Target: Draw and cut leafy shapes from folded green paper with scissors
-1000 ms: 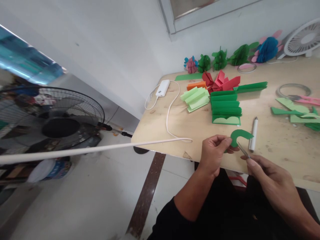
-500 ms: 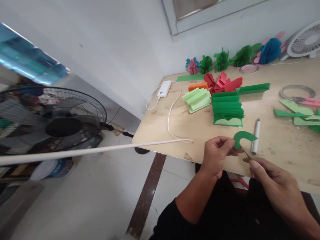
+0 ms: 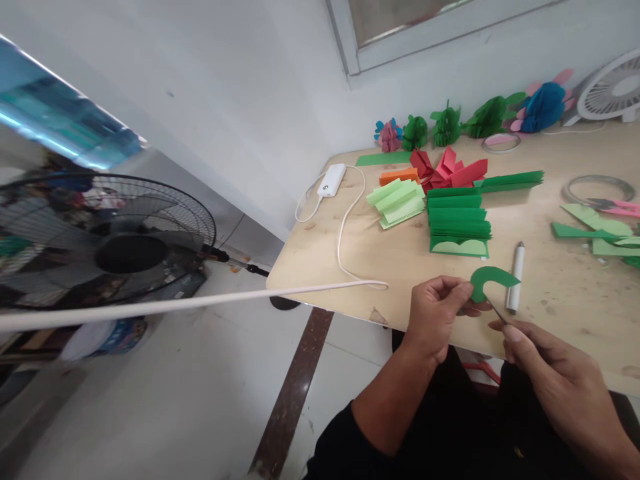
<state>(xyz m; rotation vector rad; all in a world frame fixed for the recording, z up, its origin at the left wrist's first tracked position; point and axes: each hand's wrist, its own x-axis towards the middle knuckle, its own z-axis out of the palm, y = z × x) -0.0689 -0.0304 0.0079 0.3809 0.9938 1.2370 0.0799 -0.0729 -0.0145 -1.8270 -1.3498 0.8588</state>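
Observation:
A curved green paper piece [image 3: 484,279] is pinched between the thumb and fingers of my left hand [image 3: 440,310], above the table's front edge. My right hand [image 3: 545,357] is closed on a thin, dark, pointed tool [image 3: 495,309], whose tip meets the inner edge of the curved paper. Most of that tool is hidden in the fingers, so its kind is unclear. Just behind the paper lies a white pen [image 3: 516,277]. A pleated green paper stack [image 3: 457,217] with a light green scalloped strip on its front rests farther back.
On the wooden table [image 3: 320,267] are light green folded paper [image 3: 397,202], red folded paper [image 3: 450,170], a power bank [image 3: 331,180] with its cable, green scraps and pink-handled pliers [image 3: 617,207]. Paper figures line the wall. A black fan [image 3: 130,253] stands at the left.
The view has shifted slightly, moving the whole scene a little down and right. Both hands keep their hold, with the tool tip still at the paper's inner edge.

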